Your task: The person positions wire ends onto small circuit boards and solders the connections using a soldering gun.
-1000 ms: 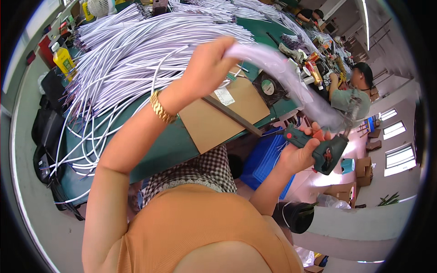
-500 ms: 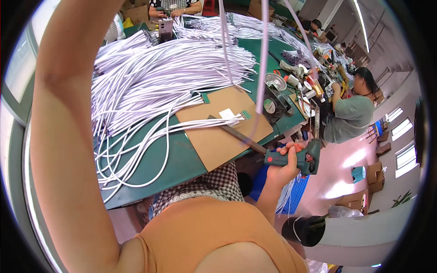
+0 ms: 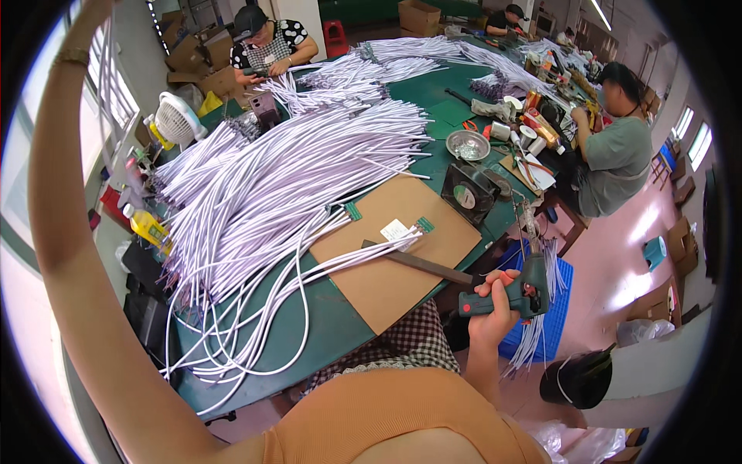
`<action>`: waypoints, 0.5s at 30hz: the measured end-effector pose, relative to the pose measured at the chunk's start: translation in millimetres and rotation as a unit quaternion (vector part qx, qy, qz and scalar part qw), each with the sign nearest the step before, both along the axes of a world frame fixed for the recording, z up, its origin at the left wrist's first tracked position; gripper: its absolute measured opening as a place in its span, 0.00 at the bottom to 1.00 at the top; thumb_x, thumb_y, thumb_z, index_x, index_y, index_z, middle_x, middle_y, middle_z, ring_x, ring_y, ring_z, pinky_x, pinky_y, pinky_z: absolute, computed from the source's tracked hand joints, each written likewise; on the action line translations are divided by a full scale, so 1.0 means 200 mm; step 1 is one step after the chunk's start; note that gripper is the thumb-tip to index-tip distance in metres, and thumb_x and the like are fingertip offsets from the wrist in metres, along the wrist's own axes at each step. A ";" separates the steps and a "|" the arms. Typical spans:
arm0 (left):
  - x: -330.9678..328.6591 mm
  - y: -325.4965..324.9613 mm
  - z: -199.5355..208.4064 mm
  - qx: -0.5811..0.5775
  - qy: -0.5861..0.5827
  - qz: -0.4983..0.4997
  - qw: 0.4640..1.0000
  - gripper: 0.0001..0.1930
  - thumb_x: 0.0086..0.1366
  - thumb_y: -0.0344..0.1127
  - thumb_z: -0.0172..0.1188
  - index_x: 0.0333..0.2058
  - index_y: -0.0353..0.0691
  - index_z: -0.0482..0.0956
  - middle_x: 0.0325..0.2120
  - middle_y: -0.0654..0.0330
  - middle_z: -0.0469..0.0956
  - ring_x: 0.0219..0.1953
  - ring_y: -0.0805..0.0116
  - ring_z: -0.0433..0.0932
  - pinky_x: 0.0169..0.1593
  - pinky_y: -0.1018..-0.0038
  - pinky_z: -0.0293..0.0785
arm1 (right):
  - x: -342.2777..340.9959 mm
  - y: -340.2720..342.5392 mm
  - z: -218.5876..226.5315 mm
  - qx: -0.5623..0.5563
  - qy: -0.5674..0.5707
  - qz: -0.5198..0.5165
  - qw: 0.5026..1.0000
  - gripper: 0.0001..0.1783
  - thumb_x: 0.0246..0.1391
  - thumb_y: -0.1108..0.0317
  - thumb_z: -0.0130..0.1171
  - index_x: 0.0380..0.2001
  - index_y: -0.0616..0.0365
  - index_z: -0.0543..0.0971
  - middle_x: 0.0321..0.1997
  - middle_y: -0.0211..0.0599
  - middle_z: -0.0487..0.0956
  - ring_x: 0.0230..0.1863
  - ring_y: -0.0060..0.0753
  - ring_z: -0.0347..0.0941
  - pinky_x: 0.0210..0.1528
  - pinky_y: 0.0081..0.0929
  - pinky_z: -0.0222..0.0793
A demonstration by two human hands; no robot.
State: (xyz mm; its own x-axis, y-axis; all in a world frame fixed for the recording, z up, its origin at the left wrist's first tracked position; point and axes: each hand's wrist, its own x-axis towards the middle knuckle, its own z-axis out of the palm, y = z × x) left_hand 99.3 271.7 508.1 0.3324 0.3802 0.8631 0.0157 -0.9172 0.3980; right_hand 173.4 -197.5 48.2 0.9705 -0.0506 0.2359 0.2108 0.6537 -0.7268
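Note:
My right hand (image 3: pixel 495 313) is wrapped round the grip of a green pistol-shaped soldering gun (image 3: pixel 533 284), its thin metal front end pointing away from me. A flat dark bar (image 3: pixel 425 264) runs from beside that hand over the brown cardboard (image 3: pixel 371 301). On the cardboard lie white cables (image 3: pixel 348 263) whose ends meet a small green circuit board (image 3: pixel 423 225); a second green board (image 3: pixel 353 210) with cables is close by. My left arm reaches up at the far left, and only part of my left hand (image 3: pixel 94 11) shows at the top edge, fingers hidden. Pale cables (image 3: pixel 108 85) hang beside it.
A big heap of white cables (image 3: pixel 294 147) covers the green table (image 3: pixel 309 332). To the right are a black fan-like box (image 3: pixel 468 193), a metal bowl (image 3: pixel 468 145) and solder spools (image 3: pixel 501 131). A blue crate (image 3: pixel 560 301) stands below. Co-workers sit across and at right.
The view has shifted, showing more of the table's far side. The hanging cables have swung from the middle to the far left with my raised left arm. My right hand still grips the soldering gun.

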 end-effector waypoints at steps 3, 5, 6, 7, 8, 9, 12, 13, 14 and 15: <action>0.20 0.39 -0.26 0.146 0.072 -0.034 0.986 0.17 0.66 0.44 0.47 0.29 0.33 0.72 0.18 0.64 0.69 0.20 0.75 0.65 0.23 0.78 0.61 | 0.00 0.03 0.00 -0.004 0.001 0.020 1.000 0.13 0.54 0.78 0.50 0.44 0.57 0.68 0.35 0.37 0.73 0.28 0.21 0.68 0.36 0.25 0.68; 0.31 0.55 -0.64 0.150 0.144 -0.100 0.973 0.10 0.62 0.38 0.53 0.36 0.39 0.78 0.28 0.61 0.77 0.34 0.67 0.75 0.37 0.72 0.71 | -0.02 0.02 -0.01 -0.010 0.004 0.022 1.000 0.14 0.54 0.78 0.50 0.44 0.57 0.68 0.35 0.37 0.73 0.28 0.21 0.68 0.36 0.24 0.68; 0.52 0.26 -0.85 0.320 0.386 0.243 0.830 0.11 0.60 0.39 0.56 0.37 0.40 0.78 0.32 0.56 0.79 0.36 0.60 0.76 0.39 0.68 0.72 | -0.03 0.02 -0.02 -0.024 0.009 -0.001 1.000 0.14 0.54 0.78 0.50 0.45 0.57 0.68 0.35 0.37 0.73 0.28 0.21 0.68 0.36 0.24 0.68; 0.55 0.35 -1.11 0.352 0.298 0.162 0.872 0.11 0.58 0.39 0.58 0.36 0.40 0.78 0.32 0.54 0.78 0.37 0.55 0.77 0.39 0.64 0.73 | 0.00 0.01 -0.05 -0.009 0.016 0.016 1.000 0.15 0.54 0.78 0.50 0.45 0.57 0.68 0.36 0.37 0.73 0.28 0.21 0.68 0.36 0.24 0.68; 0.64 0.22 -1.31 0.281 0.432 0.195 0.834 0.19 0.60 0.49 0.53 0.37 0.39 0.80 0.31 0.57 0.77 0.37 0.56 0.78 0.38 0.64 0.76 | 0.00 0.02 -0.06 -0.010 0.019 0.011 1.000 0.15 0.54 0.78 0.50 0.45 0.57 0.68 0.36 0.37 0.73 0.28 0.21 0.68 0.36 0.24 0.68; 0.64 0.27 -1.57 0.272 0.477 0.147 0.823 0.17 0.61 0.44 0.55 0.44 0.40 0.75 0.36 0.52 0.76 0.38 0.53 0.76 0.42 0.64 0.73 | -0.01 0.03 -0.06 -0.029 0.019 0.021 0.999 0.15 0.54 0.78 0.50 0.46 0.57 0.67 0.36 0.37 0.73 0.28 0.21 0.68 0.36 0.24 0.69; 0.63 0.14 -2.10 0.104 0.465 0.176 0.861 0.24 0.59 0.51 0.57 0.48 0.41 0.72 0.48 0.53 0.67 0.53 0.53 0.65 0.50 0.56 0.65 | -0.05 0.06 -0.04 -0.054 0.030 0.042 0.997 0.15 0.55 0.77 0.50 0.46 0.57 0.67 0.36 0.37 0.73 0.29 0.21 0.68 0.37 0.24 0.69; 0.62 0.11 -2.13 0.099 0.466 0.177 0.861 0.24 0.59 0.51 0.57 0.48 0.41 0.72 0.48 0.53 0.67 0.53 0.53 0.65 0.50 0.56 0.65 | -0.05 0.06 -0.04 -0.058 0.040 0.056 0.996 0.15 0.55 0.77 0.50 0.46 0.57 0.67 0.36 0.37 0.73 0.29 0.21 0.68 0.37 0.24 0.69; 0.60 0.09 -2.16 0.131 0.352 0.181 0.909 0.24 0.59 0.52 0.58 0.47 0.41 0.72 0.48 0.53 0.67 0.53 0.53 0.64 0.50 0.56 0.64 | -0.04 0.07 -0.05 -0.061 0.035 0.066 0.995 0.15 0.55 0.76 0.51 0.46 0.57 0.67 0.36 0.37 0.73 0.29 0.21 0.68 0.37 0.24 0.69; 0.57 0.01 -2.17 0.161 0.237 0.178 0.942 0.24 0.58 0.53 0.58 0.46 0.41 0.72 0.48 0.54 0.66 0.54 0.52 0.63 0.50 0.56 0.64 | -0.05 0.07 -0.06 -0.069 0.043 0.065 0.995 0.15 0.55 0.76 0.51 0.46 0.57 0.67 0.36 0.37 0.73 0.29 0.21 0.68 0.37 0.24 0.69</action>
